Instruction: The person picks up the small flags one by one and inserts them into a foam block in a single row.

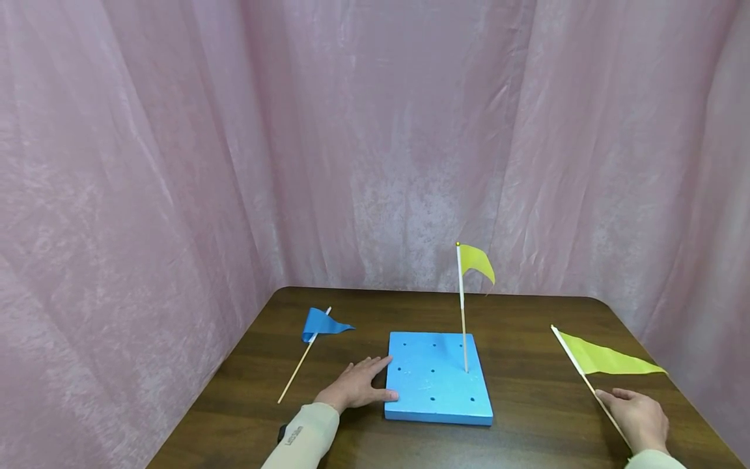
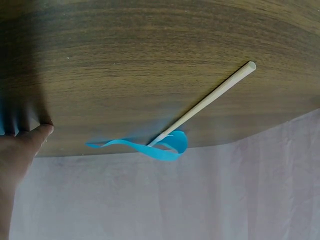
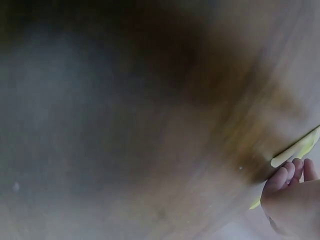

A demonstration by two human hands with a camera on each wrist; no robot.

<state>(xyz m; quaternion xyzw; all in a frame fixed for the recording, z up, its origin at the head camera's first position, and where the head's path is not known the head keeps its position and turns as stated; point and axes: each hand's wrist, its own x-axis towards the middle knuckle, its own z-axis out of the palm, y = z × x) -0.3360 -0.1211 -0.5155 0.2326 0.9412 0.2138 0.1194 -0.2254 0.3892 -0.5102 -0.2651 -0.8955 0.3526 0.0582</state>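
Observation:
My left hand rests at the left edge of a light blue board, fingers spread and thumb on its front left corner. The board has several small holes, and a yellow flag stands upright in one on the right side. At the right, my right hand pinches the wooden stick of a second yellow flag, low on the stick. That flag slants away from me. In the right wrist view, the curled fingers lie against the stick near its end.
A blue flag lies on the brown wooden table left of the board, its stick pointing toward me. In the left wrist view the blue pennant is curled. Pink curtains hang behind and at both sides.

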